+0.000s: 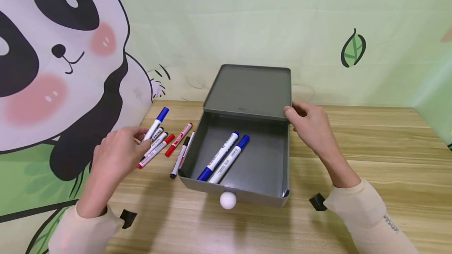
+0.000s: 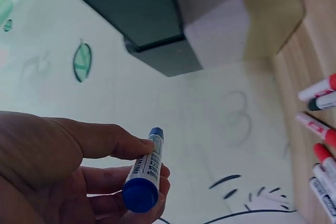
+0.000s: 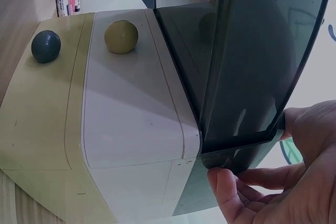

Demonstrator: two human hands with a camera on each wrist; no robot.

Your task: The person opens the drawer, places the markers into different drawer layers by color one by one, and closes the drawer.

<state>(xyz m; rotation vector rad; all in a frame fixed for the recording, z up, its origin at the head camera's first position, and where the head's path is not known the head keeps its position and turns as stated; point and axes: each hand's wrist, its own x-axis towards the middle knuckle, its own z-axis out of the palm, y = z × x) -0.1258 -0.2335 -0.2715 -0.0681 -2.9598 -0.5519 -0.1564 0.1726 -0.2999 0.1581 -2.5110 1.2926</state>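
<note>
In the head view, my left hand point(image 1: 116, 152) pinches a blue-capped whiteboard marker point(image 1: 158, 122) between thumb and fingers, raised over the loose markers. The left wrist view shows that marker point(image 2: 145, 174) end-on. At the centre, a grey drawer point(image 1: 254, 196) with a white knob point(image 1: 228, 200) is pulled out under the box's grey top point(image 1: 250, 89). Two blue-capped markers point(image 1: 229, 164) lie side by side inside it. My right hand point(image 1: 312, 128) grips the top's front right corner, with the thumb above; the right wrist view shows its fingers around the dark corner point(image 3: 231, 158).
Several red and black markers point(image 1: 179, 139) lie on the wooden table point(image 1: 370, 160) left of the box. Below the grey drawer, the right wrist view shows a white drawer point(image 3: 131, 93) and a yellowish drawer point(image 3: 42, 108), both with round knobs. A panda-printed cloth point(image 1: 226, 22) hangs behind.
</note>
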